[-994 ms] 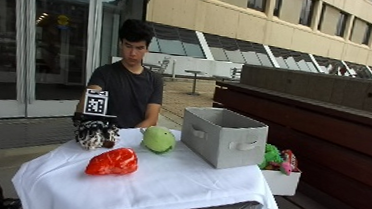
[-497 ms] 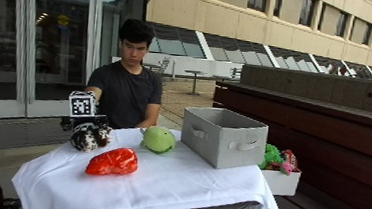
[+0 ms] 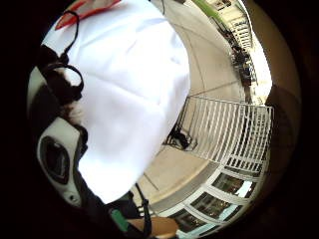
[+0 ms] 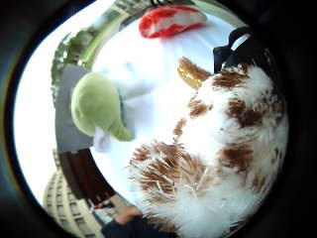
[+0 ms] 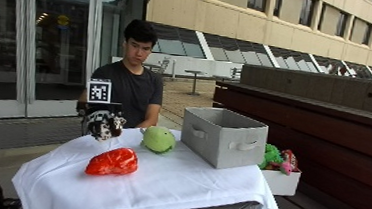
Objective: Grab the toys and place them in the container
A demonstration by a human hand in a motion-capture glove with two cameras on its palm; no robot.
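Gloved in black, the right hand (image 5: 100, 114) hangs above the far left part of the table, and we see its fingers curled round a brown-and-white furry toy (image 5: 104, 124), which it holds clear of the white tablecloth (image 5: 179, 184). From the thumb side palm view we find that same furry toy (image 4: 223, 148) filling much of the picture, pressed close against the palm, its shaggy white and brown fur spreading out over the cloth below.

We see a green plush toy (image 5: 158, 139) lying on the cloth just to the right of the held toy, between it and the grey fabric container (image 5: 225, 136). The container stands upright and open-topped on the right part of the table, with a loop handle on each of the two sides that face us. A red plush toy (image 5: 113, 161) lies nearer to us, at the left of the cloth, apart from the green one. In the thumb side palm view the green toy (image 4: 98, 106) sits beside the grey container (image 4: 67, 116), and the red toy (image 4: 168, 21) lies further off on the cloth.

To the right of the table, lower down on the wooden deck, we see a small white box (image 5: 280, 181) with green and pink toys (image 5: 278, 158) heaped in it.
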